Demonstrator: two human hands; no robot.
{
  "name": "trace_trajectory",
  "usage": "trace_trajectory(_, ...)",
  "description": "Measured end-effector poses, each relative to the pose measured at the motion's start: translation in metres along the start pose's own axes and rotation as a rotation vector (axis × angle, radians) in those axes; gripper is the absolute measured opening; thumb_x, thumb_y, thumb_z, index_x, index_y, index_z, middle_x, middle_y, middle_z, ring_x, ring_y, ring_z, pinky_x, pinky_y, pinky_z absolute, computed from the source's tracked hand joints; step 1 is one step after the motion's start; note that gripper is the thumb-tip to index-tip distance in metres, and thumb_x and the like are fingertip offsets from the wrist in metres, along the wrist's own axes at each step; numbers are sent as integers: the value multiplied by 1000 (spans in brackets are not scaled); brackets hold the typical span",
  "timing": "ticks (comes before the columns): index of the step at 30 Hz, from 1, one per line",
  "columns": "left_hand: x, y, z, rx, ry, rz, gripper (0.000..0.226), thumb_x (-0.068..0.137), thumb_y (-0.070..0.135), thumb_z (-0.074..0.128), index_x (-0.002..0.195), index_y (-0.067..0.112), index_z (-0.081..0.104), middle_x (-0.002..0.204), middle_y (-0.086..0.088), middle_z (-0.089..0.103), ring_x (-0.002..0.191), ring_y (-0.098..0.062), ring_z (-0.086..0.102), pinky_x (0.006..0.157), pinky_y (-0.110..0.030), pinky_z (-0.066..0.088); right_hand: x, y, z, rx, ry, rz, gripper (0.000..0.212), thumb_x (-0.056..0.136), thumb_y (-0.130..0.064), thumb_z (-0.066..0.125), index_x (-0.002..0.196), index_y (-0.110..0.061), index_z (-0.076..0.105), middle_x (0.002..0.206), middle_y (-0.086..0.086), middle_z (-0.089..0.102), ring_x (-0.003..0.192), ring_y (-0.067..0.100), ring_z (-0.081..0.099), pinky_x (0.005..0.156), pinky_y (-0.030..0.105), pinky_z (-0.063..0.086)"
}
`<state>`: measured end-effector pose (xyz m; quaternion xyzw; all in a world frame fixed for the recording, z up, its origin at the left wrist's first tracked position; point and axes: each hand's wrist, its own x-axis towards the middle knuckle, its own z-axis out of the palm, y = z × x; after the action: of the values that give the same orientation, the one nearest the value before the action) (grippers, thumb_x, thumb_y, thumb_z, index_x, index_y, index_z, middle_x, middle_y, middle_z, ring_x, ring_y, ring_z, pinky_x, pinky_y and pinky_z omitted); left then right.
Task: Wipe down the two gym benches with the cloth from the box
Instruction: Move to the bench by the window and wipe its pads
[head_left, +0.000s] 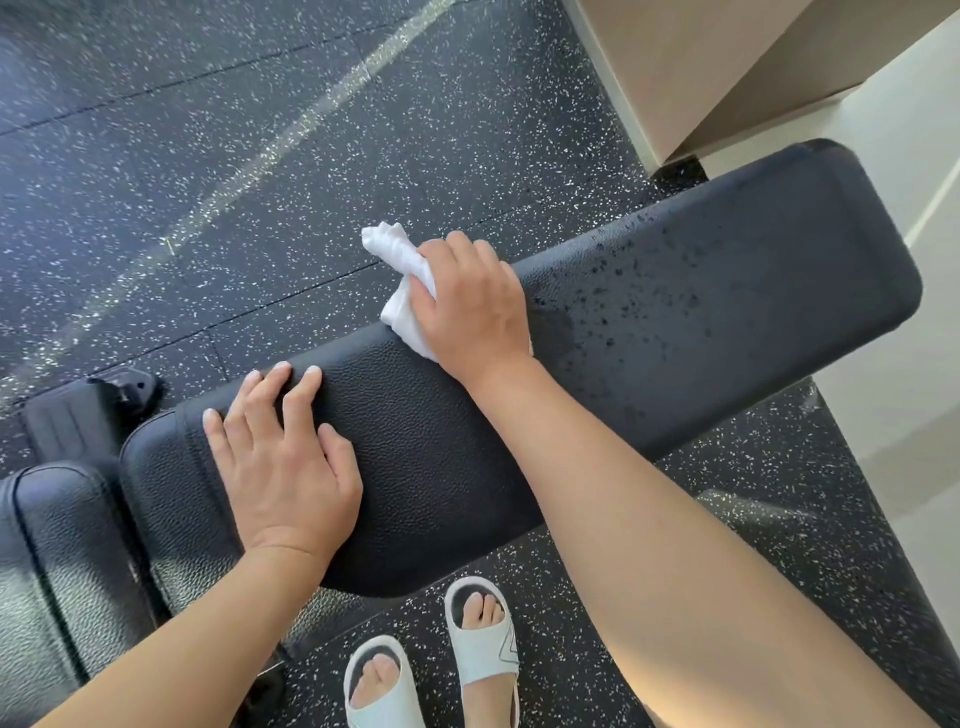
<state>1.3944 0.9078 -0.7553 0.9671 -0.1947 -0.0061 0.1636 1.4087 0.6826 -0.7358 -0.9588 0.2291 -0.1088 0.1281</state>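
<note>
A long black padded gym bench (675, 322) runs from lower left to upper right. Dark wet droplets speckle its right half. My right hand (470, 304) grips a bunched white cloth (402, 283) and presses it on the pad's far edge near the middle. My left hand (283, 457) lies flat on the pad's left part, fingers spread, holding nothing. A separate black seat pad (47, 561) adjoins the bench at the lower left.
Black rubber floor with white flecks (208, 156) surrounds the bench. A beige wall corner (701, 78) and white surface stand at the upper right, close to the bench's end. My feet in pale slides (480, 639) stand just before the bench. The bench's black base foot (78, 410) sits left.
</note>
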Motion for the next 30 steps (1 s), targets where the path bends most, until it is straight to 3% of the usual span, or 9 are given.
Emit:
trace_trajectory(5,0,2,-2,10,-14,-4,53,92,29,44,144,17,51,153,-10,43,151,-37,33,128,-62,11,-62,18,-16,68,-30,-76,26,97,-27,60,118,-14,66,106,6,60,95,29,54,76,44,47)
trace_trajectory(9,0,3,-3,11,-26,-8,53,92,27,45,143,15,52,154,-12,44,151,-39,33,128,-63,10,-135,59,-36,67,-67,-234,25,98,-24,65,120,-13,71,97,6,60,83,30,54,69,46,49)
trace_trajectory(12,0,4,-5,13,-24,-4,53,92,25,45,143,12,54,153,-16,45,150,-41,35,127,-65,12,-120,91,-43,28,-74,-376,23,100,-24,63,115,-9,73,93,10,62,78,34,57,66,48,52)
trace_trajectory(18,1,7,-8,16,-39,-12,54,91,24,46,142,9,56,153,-17,47,150,-42,36,126,-66,13,-14,56,-18,-14,72,82,23,96,-28,60,111,-13,66,99,7,61,85,30,54,65,42,45)
trace_trajectory(22,2,10,-10,15,-53,-34,55,91,25,45,142,9,56,153,-17,47,150,-42,35,126,-65,12,-15,-11,3,7,44,48,21,94,-33,62,108,-17,65,101,3,62,88,25,54,69,33,31)
trace_trajectory(25,1,11,-11,14,-66,-35,56,91,26,43,143,9,56,153,-17,46,150,-42,34,127,-64,11,-57,-38,4,120,-18,-32,22,95,-30,61,113,-18,66,104,2,61,93,27,54,71,36,39)
trace_trajectory(30,0,10,-10,21,-69,-37,57,92,27,40,145,10,54,155,-17,45,151,-40,32,127,-63,10,-144,8,-19,120,-73,-202,25,95,-24,65,118,-17,70,98,2,61,84,28,54,69,41,44)
